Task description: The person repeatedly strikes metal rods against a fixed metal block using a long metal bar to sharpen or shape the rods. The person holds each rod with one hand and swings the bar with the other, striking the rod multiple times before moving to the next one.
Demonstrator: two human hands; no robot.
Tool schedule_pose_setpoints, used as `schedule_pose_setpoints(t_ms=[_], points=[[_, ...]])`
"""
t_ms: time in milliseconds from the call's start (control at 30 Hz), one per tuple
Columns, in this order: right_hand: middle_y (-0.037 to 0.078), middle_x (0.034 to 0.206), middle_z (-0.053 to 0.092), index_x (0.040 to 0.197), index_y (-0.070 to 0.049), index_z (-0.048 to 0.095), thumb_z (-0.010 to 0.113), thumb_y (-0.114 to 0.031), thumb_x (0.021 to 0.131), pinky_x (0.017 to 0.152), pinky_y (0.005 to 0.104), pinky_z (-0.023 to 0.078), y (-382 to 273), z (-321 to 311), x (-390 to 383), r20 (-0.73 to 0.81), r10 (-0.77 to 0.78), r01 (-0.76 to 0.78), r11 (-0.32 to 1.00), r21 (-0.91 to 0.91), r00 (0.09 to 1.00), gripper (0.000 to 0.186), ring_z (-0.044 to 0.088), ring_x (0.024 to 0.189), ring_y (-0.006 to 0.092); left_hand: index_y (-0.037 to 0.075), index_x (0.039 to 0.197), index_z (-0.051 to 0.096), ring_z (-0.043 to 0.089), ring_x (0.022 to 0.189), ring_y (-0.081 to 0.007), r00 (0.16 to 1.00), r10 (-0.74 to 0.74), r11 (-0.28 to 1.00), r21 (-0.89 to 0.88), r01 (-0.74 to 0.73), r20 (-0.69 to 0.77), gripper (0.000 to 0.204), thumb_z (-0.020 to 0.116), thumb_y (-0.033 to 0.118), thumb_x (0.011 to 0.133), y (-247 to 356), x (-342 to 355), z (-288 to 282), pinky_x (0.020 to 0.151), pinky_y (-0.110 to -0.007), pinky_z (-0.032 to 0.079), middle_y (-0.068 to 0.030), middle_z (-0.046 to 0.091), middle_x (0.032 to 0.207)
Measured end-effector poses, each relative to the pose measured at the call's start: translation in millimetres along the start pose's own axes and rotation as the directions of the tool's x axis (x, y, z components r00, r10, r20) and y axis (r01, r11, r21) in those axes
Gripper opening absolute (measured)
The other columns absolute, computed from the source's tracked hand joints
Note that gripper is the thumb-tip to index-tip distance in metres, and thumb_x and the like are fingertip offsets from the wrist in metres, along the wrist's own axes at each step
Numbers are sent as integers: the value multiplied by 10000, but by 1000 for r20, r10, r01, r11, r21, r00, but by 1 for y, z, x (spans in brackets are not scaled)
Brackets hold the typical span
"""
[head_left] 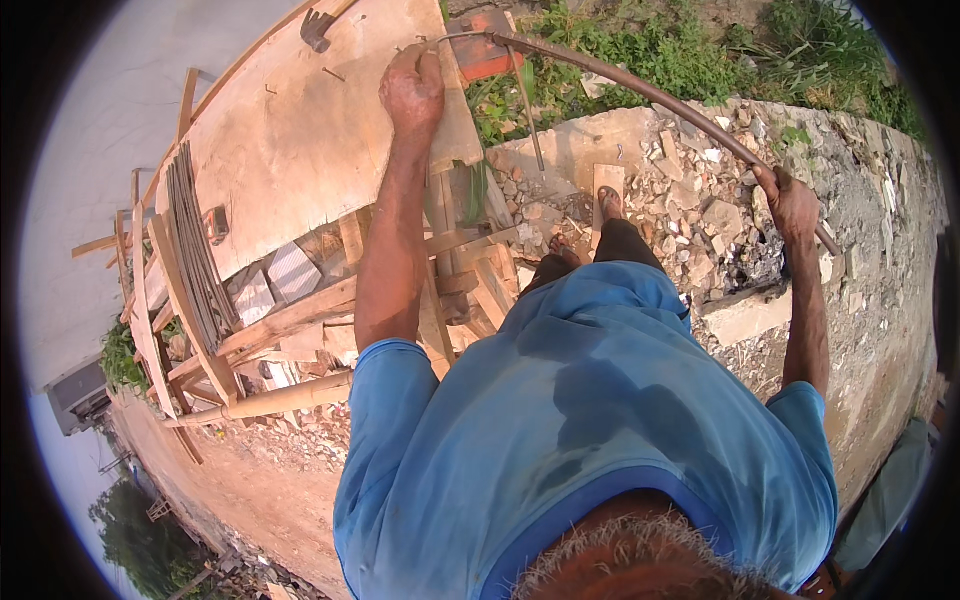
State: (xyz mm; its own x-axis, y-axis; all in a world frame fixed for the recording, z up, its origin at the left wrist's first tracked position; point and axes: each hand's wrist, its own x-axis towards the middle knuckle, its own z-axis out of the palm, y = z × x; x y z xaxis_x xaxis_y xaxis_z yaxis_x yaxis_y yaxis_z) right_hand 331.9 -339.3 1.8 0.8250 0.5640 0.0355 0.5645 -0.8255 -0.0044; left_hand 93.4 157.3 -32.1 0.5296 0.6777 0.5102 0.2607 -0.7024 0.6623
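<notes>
Your blue short-sleeved shirt (590, 400) fills the lower view as you lean over the work. You hold the long rusty steel bar (640, 90) at both ends: your left hand (412, 92) is pressed closed over its hooked end at the edge of the worn plywood bench top (290, 130), pinning it there, while your right hand (792, 205) is wrapped tight around the far end, out over the rubble, where the length gives you leverage. Between the hands the bar arcs. A hammer (316, 26) and loose nails lie on the bench top, a bundle of thin dark rods (195, 245) rests along its left edge, and your sandalled foot (608, 205) stands on broken stone (700, 200).
</notes>
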Motion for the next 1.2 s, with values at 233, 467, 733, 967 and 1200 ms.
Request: schedule_pose_setpoints(t_ms=[233,467,733,967,1200], points=[[200,646,635,865,-26,661,371,-751,919,607,489,481,-17,-8,-15,64,41,-43,999,25,997,783,644,668,414,72,980,742,622,998,-342,913,377,924,7,-383,159,294,618,330,909,7,3,1,909,-446,466,-148,695,1014],[208,649,636,852,-48,669,377,-750,915,618,489,486,-38,-12,-49,44,112,-113,993,16,993,763,649,676,418,83,974,751,597,1094,-320,663,595,710,91,-699,454,502,687,560,833,19,-6,2,1014,-508,395,-112,692,1050],[206,627,619,797,-30,670,381,-756,911,617,500,472,-44,-22,-53,88,114,-119,991,55,990,790,633,652,419,157,1039,773,566,1231,-287,620,408,835,0,-550,670,645,597,732,806,22,-2,2,1177,-538,234,-130,727,1044],[213,650,632,872,-37,721,406,-752,902,652,498,488,-63,-27,-77,136,220,-227,973,41,966,782,645,688,425,164,911,790,549,1253,-303,586,342,903,-83,-422,734,392,697,532,816,18,8,5,1205,-525,176,-70,744,1005],[211,662,643,901,-32,713,411,-748,904,632,493,486,-68,-29,-82,99,219,-223,975,25,971,777,659,683,405,155,850,783,588,1200,-255,580,360,898,-102,-429,731,311,716,456,805,22,8,2,1212,-538,158,-44,748,968]])
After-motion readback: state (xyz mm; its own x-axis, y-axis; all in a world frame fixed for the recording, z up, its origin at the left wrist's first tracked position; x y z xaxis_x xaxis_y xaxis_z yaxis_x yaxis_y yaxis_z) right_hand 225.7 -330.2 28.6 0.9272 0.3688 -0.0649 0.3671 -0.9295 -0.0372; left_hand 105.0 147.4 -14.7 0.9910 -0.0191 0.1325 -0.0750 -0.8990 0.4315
